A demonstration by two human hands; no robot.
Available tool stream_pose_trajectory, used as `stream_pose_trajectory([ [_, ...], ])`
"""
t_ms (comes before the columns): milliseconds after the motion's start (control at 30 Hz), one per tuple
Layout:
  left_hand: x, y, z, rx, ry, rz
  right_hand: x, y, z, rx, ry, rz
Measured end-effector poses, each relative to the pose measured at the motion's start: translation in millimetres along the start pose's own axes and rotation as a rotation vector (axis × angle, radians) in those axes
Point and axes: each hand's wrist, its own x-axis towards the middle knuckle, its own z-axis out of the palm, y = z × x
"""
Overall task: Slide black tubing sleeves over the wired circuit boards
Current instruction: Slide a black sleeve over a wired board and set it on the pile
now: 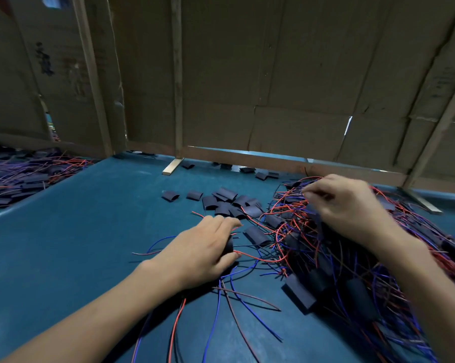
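Black sleeve (227, 246) gripped in left hand (202, 254), right hand (344, 205) pinching wires (294, 205) atop tangled pile

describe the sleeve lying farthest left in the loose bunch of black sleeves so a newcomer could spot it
Start at the blue table and find the loose pile of black sleeves at its middle, beyond the left hand. From there look left along the table to the leftmost sleeve. It lies alone on bare blue, with one other single sleeve between it and the overlapping heap.
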Motion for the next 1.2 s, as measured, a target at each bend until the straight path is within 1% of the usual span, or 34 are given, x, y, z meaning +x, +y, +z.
stream_pose_trajectory([
  [33, -0.3, -1.7, -0.3, -0.047, -0.003, 0.028, 0.1, -9.0, 10.0, 0.014, -0.013, -0.076],
  [67, -0.8, -2.8, -0.9, -0.110, -0.016, 0.045, 0.2, -16.0, 20.8, 0.008, -0.067, -0.127],
  [100, -1.5, -3.7, -1.8, -0.184, -0.032, 0.048, -0.3, -21.9, 31.7, -0.032, -0.172, -0.149],
  [167, -2.3, -6.7, -3.6, -0.306, -0.038, 0.041, -4.1, -27.6, 51.5, -0.192, -0.433, -0.138],
  [200, -2.1, -8.6, -4.6, -0.332, -0.019, 0.035, -7.5, -27.7, 58.0, -0.256, -0.522, -0.121],
  [233, -2.0, -10.8, -6.2, -0.339, 0.014, 0.025, -10.5, -26.9, 62.3, -0.284, -0.576, -0.098],
  [267, -1.4, -13.4, -8.3, -0.325, 0.054, 0.011, -13.0, -25.4, 65.4, -0.293, -0.593, -0.069],
  [367, -0.9, -24.3, -12.0, -0.198, 0.124, -0.044, -15.8, -17.0, 72.4, -0.340, -0.584, 0.014],
  [467, -4.7, -36.8, -8.2, -0.135, 0.102, -0.138, -15.9, -10.2, 78.3, -0.386, -0.588, 0.105],
  [600, -7.3, -45.8, 0.5, -0.145, 0.050, -0.202, -14.1, -8.8, 80.7, -0.412, -0.589, 0.105],
  [700, -7.2, -47.7, 4.7, -0.162, 0.056, -0.218, -13.7, -9.8, 75.4, -0.390, -0.549, 0.101],
  [767, -7.3, -48.1, 6.8, -0.161, 0.062, -0.218, -14.1, -11.0, 71.5, -0.432, -0.539, 0.098],
  [900, -7.1, -47.2, 6.9, -0.163, 0.068, -0.216, -12.9, -16.8, 68.0, -0.456, -0.613, 0.123],
  [967, -6.7, -46.8, 6.3, -0.160, 0.072, -0.213, -9.8, -19.7, 64.9, -0.389, -0.644, 0.141],
  [1033, -6.8, -46.8, 6.7, -0.157, 0.076, -0.208, -6.6, -22.5, 58.4, -0.245, -0.644, 0.175],
  [1100, -7.2, -47.9, 7.4, -0.151, 0.078, -0.200, -4.8, -24.6, 52.0, -0.098, -0.592, 0.188],
  [1200, -6.4, -48.8, 7.7, -0.152, 0.080, -0.190, -5.1, -26.6, 46.0, 0.075, -0.470, 0.194],
])
